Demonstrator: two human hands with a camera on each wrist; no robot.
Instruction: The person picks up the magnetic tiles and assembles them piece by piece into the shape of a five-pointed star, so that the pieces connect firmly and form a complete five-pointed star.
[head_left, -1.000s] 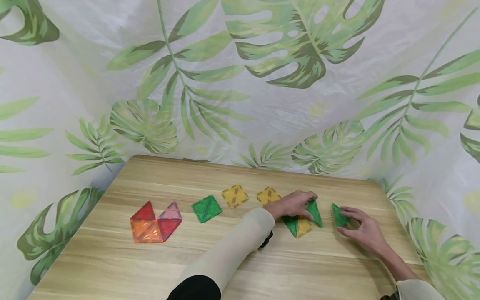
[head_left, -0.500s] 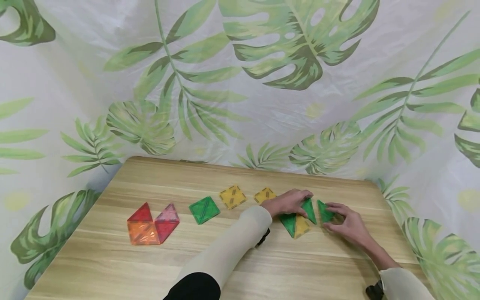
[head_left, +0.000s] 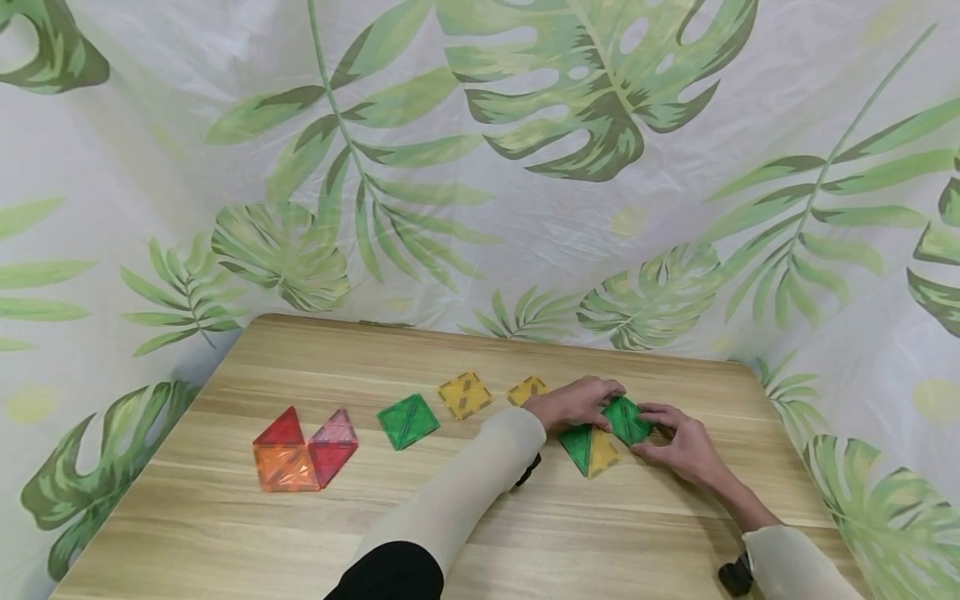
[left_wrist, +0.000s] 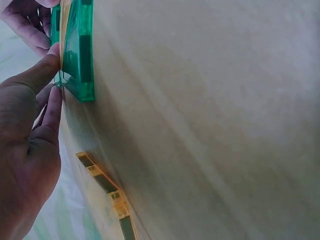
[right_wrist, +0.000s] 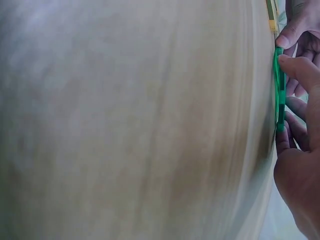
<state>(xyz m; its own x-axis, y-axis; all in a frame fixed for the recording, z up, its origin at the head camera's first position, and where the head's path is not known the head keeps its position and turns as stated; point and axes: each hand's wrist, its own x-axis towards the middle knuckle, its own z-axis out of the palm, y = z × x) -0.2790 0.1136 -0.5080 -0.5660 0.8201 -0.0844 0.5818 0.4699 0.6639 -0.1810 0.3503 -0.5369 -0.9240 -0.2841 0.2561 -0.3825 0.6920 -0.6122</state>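
Two green triangular magnetic tiles meet edge to edge at the right of the table, forming a square. My left hand (head_left: 576, 403) pinches the left green triangle (head_left: 618, 415) between thumb and fingers. The right green triangle (head_left: 639, 425) is gripped at its outer corner by my right hand (head_left: 681, 442); the right wrist view shows a green tile (right_wrist: 280, 92) edge-on, thumb on one side and fingers under it. Just below my left hand lies another pair, a green triangle (head_left: 577, 450) beside a yellow triangle (head_left: 602, 454), partly hidden by the hand.
A yellow square (head_left: 528, 390) sits behind my left wrist, partly covered. Further left lie another yellow square (head_left: 465, 395) and a green square (head_left: 408, 422). At the far left, red (head_left: 280, 427), orange (head_left: 287, 468) and pink (head_left: 335, 427) tiles join. A leaf-patterned cloth (head_left: 420, 167) hangs behind.
My right hand has moved left with its green triangle until it meets the one in my left hand. The left hand has stayed almost in place.
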